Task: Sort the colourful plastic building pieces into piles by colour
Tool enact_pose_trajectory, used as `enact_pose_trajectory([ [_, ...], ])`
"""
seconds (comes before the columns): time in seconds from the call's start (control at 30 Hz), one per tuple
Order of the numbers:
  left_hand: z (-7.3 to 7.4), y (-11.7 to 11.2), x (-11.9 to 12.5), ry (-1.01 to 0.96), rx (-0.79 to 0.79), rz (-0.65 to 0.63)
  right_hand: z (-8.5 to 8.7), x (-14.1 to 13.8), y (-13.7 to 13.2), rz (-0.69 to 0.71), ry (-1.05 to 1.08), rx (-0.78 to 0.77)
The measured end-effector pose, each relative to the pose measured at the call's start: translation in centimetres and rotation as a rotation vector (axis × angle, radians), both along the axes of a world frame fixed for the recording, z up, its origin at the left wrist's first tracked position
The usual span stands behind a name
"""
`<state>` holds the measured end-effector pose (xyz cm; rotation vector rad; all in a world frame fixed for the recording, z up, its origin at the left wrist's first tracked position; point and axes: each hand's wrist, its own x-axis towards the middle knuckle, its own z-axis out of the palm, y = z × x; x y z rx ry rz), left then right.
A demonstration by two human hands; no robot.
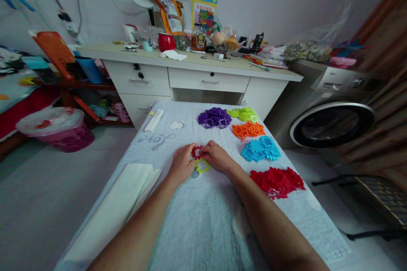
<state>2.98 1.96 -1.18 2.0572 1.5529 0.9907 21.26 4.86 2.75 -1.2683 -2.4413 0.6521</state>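
Observation:
Near the middle of the cloth-covered table (178, 228), my left hand (182, 163) and my right hand (218, 156) grip a red interlocking plastic piece (197, 151) from opposite sides. It is a square frame with notched edges and an open centre. A yellow-green piece (202, 167) of the same kind sits against its near edge; whether the two are locked together I cannot tell. To the right lie sorted piles of such pieces: purple (214, 117), yellow-green (244, 114), orange (248, 130), blue (261, 149) and red (277, 181). My right forearm runs beside the red pile.
A folded pale cloth (127, 190) lies along the table's left side, with a white box-like strip (154, 121) beyond it. A cluttered white desk (136, 78) stands past the far edge. On the right are a washing machine (333, 110) and a black-framed rack (375, 194).

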Motion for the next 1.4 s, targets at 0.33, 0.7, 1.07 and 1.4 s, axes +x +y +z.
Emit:
enact_pose_trajectory([
  [0.33, -0.3, -0.1, 0.1, 0.01, 0.037, -0.005, 0.7, -0.7, -0.3, -0.072, -0.072, -0.001],
  [0.7, 0.6, -0.9, 0.6, 0.167, 0.03, -0.038, 0.8, -0.3, -1.1, -0.185, -0.12, 0.137],
  [1.07, 1.5, -0.9, 0.9, 0.198, 0.019, -0.163, 7.0, 11.2, -8.5, -0.371, 0.098, 0.324],
  [1.4, 0.7, -0.7, 0.7, 0.231, 0.038, -0.184, 3.7, 23.2, -13.7, -0.79, -0.015, 0.313],
])
